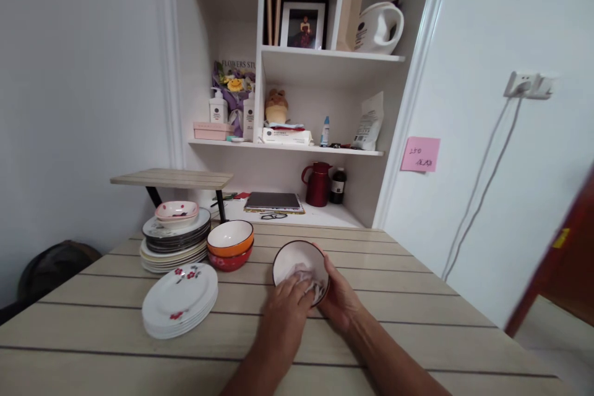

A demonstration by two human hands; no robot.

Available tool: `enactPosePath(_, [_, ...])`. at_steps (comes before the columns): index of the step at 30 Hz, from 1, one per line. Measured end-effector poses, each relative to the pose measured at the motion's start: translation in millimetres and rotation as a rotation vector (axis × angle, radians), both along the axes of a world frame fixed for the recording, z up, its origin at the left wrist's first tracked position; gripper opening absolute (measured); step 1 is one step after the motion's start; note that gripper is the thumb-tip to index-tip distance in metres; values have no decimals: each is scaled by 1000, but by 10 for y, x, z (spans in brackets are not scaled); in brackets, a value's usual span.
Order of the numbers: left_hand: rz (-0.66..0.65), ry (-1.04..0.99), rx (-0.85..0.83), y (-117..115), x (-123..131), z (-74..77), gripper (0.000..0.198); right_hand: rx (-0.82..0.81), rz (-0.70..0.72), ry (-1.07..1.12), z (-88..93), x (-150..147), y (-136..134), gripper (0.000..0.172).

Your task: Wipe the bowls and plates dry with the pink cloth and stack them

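While the right hand [342,302], partly curled, grips the outside of one round, white-lined bowl with a dark rim [294,255], tilted over the pale slatted table [445,334], the left hand [285,315], fingers bent, holds one crumpled, pale cloth [302,272] inside it. Bowl judged rigid, fairly light, smooth, breakable; best held by wall and rim. Cloth: soft. Counted at left: one orange bowl [234,249] nested in one red bowl [231,263]; two plate stacks [180,294], individual plates uncertain.

bowl [296,254] | white inside, dark rim | tilted | cloth [304,270] | pale, crumpled, inside bowl
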State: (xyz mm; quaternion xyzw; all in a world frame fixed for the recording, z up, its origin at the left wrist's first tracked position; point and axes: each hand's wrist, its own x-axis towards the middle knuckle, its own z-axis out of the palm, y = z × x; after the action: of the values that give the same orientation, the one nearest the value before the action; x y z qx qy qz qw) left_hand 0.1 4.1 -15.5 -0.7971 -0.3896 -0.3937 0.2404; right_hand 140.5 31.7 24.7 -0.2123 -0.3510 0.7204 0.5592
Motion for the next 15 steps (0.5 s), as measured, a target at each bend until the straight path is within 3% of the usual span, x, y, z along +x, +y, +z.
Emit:
enactPosePath(5, [-26,-26,-74,-4,-14,11,41,-2,18,-6,98,-39,-27,64])
enactPosePath(11, [-36,-99,-173,-18,-45,72,45,55,17,10,61,-116,-67,58])
enactPosePath(15, [-73,-262,-236,-20,-95,139,51,110,82,-94,45,-204,-183,73])
